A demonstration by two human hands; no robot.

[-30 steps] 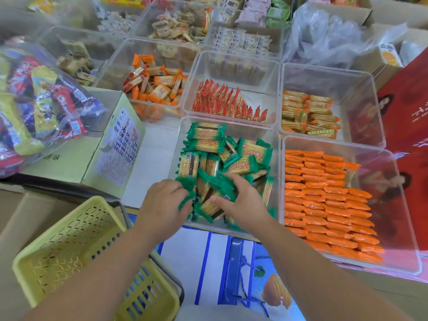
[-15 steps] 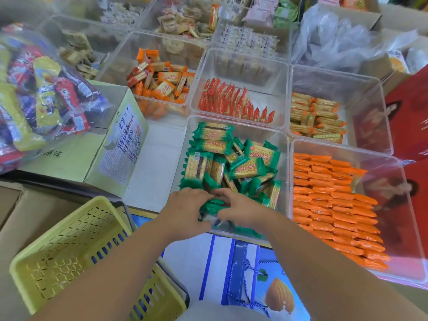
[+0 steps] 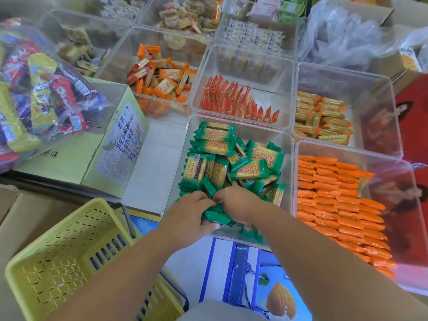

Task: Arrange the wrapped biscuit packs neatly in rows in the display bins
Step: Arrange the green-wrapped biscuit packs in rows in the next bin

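Forearms are angling inward from the bottom of the view, meeting at the near end of the clear bin (image 3: pixel 254 135) that is holding the green biscuit packs (image 3: pixel 250 172). The left hand (image 3: pixel 187 214) is lying knuckles up, its fingers (image 3: pixel 200 201) curling down over a small bunch of those packs while the thumb is pressing on the bunch from the near side. The right hand (image 3: pixel 238 200) is sitting close against it, fingers curling narrowly into the same bunch, their tips hidden among the wrappers. Beyond the hands the green packs are lying in a loose heap, some flat, some on edge. Orange packs (image 3: pixel 335 205) are lying in tidy rows in the neighbouring bin (image 3: pixel 359 151) on the right, and a yellow basket (image 3: pixel 69 258) is sitting left of the left forearm.
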